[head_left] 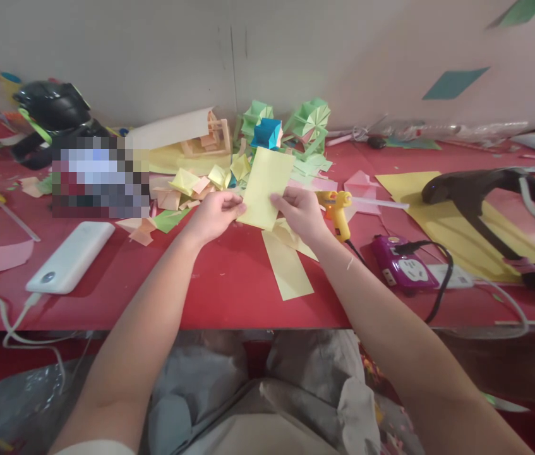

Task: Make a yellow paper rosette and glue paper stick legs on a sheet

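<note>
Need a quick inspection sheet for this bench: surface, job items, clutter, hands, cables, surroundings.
Surface: red table, strewn with paper bits.
Job's things: yellow paper sheet held up off the table; yellow paper strips lying under it.
Clutter: folded paper scraps, green origami pieces, glue gun, white power bank, black stand.
Grippers: left hand pinches the sheet's left edge; right hand pinches its right edge.
Cables: black cord at the purple power strip; white cable from the power bank.
Surroundings: pale wall with coloured paper stuck on.
</note>
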Motion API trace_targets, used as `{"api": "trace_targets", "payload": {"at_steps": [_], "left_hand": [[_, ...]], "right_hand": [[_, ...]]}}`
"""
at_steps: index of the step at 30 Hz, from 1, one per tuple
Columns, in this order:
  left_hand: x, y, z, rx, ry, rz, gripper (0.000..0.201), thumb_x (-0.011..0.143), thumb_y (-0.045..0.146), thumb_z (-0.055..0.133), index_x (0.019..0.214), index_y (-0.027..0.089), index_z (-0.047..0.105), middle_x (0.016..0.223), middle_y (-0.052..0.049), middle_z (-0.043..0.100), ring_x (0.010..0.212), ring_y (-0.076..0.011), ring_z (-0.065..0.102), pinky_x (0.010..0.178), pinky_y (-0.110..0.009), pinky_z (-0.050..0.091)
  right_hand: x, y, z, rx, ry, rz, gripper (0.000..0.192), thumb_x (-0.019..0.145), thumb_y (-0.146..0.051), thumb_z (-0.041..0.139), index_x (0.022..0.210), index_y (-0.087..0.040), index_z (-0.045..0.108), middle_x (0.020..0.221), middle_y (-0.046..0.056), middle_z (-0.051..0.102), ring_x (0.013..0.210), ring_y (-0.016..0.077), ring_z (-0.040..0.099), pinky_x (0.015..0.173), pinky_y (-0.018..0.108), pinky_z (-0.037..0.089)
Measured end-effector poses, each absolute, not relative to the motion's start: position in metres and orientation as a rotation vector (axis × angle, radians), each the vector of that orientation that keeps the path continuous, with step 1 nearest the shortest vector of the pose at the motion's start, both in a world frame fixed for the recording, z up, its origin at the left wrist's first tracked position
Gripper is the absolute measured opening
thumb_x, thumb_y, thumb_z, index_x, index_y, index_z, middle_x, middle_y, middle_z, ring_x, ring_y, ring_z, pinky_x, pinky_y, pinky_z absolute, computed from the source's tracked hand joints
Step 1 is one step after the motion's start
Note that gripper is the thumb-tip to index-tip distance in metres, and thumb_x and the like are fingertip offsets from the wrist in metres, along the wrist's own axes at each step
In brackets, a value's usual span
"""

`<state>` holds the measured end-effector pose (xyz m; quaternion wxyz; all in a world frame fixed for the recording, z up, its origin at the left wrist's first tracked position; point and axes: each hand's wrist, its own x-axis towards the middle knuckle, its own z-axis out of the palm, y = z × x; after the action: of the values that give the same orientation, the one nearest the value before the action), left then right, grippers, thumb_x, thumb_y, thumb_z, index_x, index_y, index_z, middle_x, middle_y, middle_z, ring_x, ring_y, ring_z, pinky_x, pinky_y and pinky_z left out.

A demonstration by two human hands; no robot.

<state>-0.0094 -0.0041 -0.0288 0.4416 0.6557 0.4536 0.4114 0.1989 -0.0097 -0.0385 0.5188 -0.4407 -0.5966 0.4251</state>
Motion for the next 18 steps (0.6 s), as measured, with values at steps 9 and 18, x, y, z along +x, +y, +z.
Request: {"api": "trace_targets", "payload": {"at_steps": [9, 18], "left_hand": [[-0.015, -0.011, -0.019, 1.553, 1.038, 0.832, 0.041, 0.064, 0.038, 0.089, 0.094, 0.016, 0.072, 0.084, -0.007, 0.074, 0.076, -0.0214, 0.071, 0.074, -0.036, 0.057], [-0.011, -0.006, -0.026, 1.496, 1.029, 0.978, 0.035, 0.068, 0.045, 0.086, 0.082, 0.015, 0.075, 0.085, -0.007, 0.075, 0.087, -0.0253, 0.071, 0.084, -0.039, 0.056]], "right_hand": [[0.203, -0.01, -0.036, -1.078, -1.47, 1.072, 0.04, 0.077, -0.054, 0.075, 0.065, -0.021, 0.055, 0.061, 0.001, 0.057, 0.065, 0.0175, 0.061, 0.057, 0.03, 0.053], [0.196, -0.022, -0.027, -0.943, -1.454, 1.402, 0.036, 0.074, -0.052, 0.078, 0.072, -0.019, 0.065, 0.076, 0.004, 0.069, 0.071, 0.0172, 0.064, 0.068, 0.032, 0.057]]}}
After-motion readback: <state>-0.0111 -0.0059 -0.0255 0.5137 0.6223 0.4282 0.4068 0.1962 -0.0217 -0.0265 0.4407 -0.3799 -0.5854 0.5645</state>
